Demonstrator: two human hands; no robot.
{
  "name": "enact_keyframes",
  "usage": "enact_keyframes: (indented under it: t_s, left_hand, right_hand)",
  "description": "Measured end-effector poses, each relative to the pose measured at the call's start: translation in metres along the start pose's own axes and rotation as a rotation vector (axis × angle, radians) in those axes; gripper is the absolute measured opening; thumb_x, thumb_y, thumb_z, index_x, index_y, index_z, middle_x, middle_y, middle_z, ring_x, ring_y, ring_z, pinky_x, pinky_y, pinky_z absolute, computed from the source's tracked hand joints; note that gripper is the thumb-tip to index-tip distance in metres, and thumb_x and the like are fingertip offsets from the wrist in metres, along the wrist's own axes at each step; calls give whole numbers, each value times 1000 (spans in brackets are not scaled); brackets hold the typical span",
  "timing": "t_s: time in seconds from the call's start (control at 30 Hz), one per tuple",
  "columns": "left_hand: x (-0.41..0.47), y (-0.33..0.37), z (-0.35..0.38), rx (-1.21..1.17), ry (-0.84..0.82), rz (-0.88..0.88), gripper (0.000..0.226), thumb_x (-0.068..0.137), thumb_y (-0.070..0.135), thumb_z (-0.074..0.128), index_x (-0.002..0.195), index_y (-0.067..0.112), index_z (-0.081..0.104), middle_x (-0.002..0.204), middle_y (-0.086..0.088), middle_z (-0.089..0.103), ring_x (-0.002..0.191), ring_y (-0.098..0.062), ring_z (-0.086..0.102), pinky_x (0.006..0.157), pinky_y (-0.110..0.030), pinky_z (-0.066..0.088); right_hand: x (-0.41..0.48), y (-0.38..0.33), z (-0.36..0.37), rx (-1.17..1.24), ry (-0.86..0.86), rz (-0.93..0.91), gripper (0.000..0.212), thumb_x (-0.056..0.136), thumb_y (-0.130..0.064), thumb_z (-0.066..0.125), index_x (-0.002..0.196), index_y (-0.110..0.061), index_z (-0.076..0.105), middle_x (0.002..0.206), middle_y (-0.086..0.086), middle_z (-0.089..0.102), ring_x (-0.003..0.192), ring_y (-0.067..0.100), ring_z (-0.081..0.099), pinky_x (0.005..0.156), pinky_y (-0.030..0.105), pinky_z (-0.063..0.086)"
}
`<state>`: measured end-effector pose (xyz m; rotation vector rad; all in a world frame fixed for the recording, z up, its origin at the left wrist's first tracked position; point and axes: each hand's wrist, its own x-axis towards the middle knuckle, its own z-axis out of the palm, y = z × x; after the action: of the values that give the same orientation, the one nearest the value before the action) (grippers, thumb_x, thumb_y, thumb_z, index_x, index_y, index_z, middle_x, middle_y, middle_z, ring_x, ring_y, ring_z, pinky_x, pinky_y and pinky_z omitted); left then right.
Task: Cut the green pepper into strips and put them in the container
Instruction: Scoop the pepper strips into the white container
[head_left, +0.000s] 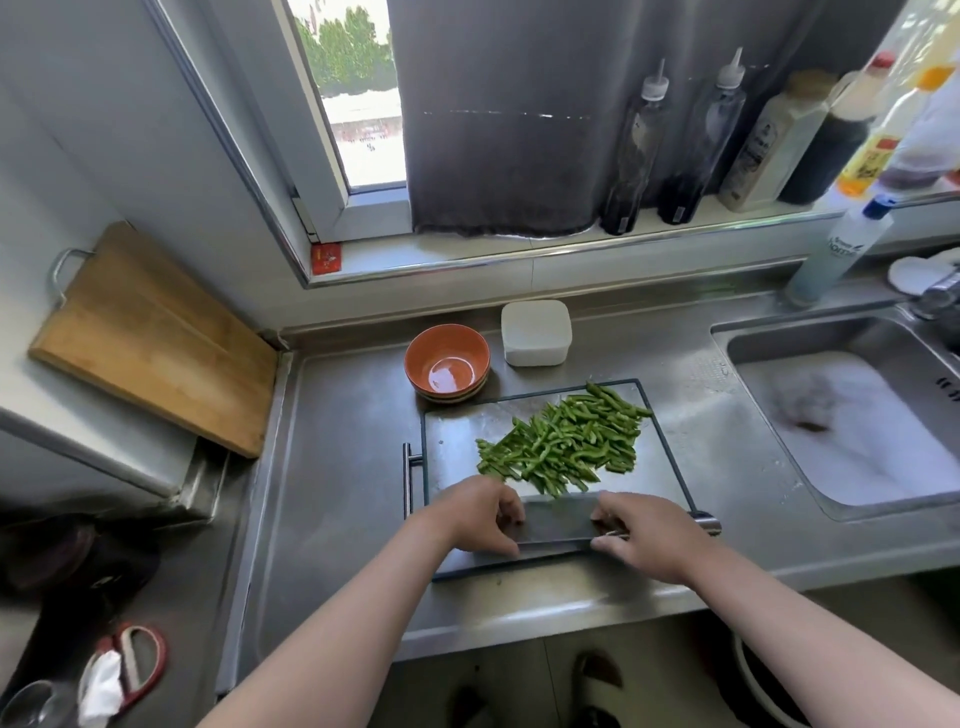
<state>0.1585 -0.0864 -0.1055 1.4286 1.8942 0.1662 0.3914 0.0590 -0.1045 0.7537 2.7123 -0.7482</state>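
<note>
A pile of green pepper strips (566, 441) lies on the steel cutting board (457, 447) in the middle of the counter. A broad cleaver blade (556, 522) lies nearly flat on the board's near part, just below the strips. My left hand (480, 512) pinches the blade's left end with curled fingers. My right hand (649, 535) grips the blade's right end by the handle (706, 522). An orange bowl (447, 361) stands empty behind the board, with a white lidded container (535, 332) to its right.
A sink (857, 415) with water lies to the right, a dish soap bottle (836, 254) behind it. Sauce bottles (701, 145) line the window sill. A wooden board (150, 338) leans at the left wall. Scissors (130, 665) lie at lower left.
</note>
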Motion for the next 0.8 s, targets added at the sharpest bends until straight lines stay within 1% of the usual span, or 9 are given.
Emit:
enact_keyframes:
  t_s: [0.07,0.13,0.23,0.37,0.43,0.5,0.57,0.67,0.8]
  left_hand:
    - [5,-7,3,63,68,27,31,68,34,77,98,31,69,93,13,54,87,-9,56,76,-31,55]
    - [8,-11,4,103,109,36,30,74,28,72,104,33,68,97,14,48,97,-10,51,77,-28,50]
    - [12,-19,3,124,104,26,31,78,30,71,109,35,67,99,14,45,105,-9,46,81,-32,50]
    - [19,-22,-5,84,89,8,26,79,39,70,105,34,69,100,13,52,98,-8,52,85,-32,52]
    - [24,-20,-13,71,97,11,23,84,35,67,106,27,71,103,9,58,94,-10,55,85,-30,52]
    - [31,-17,-26,68,115,14,24,86,35,66,108,25,71,106,6,62,94,-11,57,84,-28,51]
    - [40,-13,-42,70,150,3,25,86,37,67,108,26,71,107,5,63,96,-14,59,86,-31,52]
    - [58,-4,-69,67,237,14,28,87,34,66,112,23,71,108,3,64,96,-18,62,85,-31,51]
    - [95,8,-109,93,328,24,38,91,31,66,127,18,63,122,-2,62,111,-21,58,89,-27,43]
  right_hand:
    - [10,2,6,66,-36,15,25,90,-43,69,107,-32,54,103,-16,51,91,9,55,78,28,44]
    - [20,4,12,105,-57,24,25,90,-38,70,107,-32,52,107,-12,50,95,11,56,85,32,47]
    - [32,8,17,98,-67,17,25,92,-29,69,107,-31,49,106,-11,50,94,11,52,85,32,45]
    - [41,7,16,-133,24,-39,26,90,-35,68,110,-30,52,108,-11,56,104,16,51,91,35,40]
    - [45,4,11,-246,-15,-44,28,88,-40,68,111,-31,54,112,-12,58,109,16,48,95,37,38]
    - [49,1,3,-239,-42,-34,31,87,-43,69,112,-30,56,114,-10,62,109,17,53,93,36,41]
    - [55,-2,-12,-199,2,-24,35,86,-46,69,115,-29,60,114,-7,65,108,19,59,87,32,42]
    - [79,-7,-50,-208,100,-36,31,91,-39,65,117,-22,62,115,0,65,107,24,61,85,34,44]
    - [130,-4,-106,-268,177,-24,30,94,-30,61,122,-20,59,121,6,60,112,29,59,87,38,44]
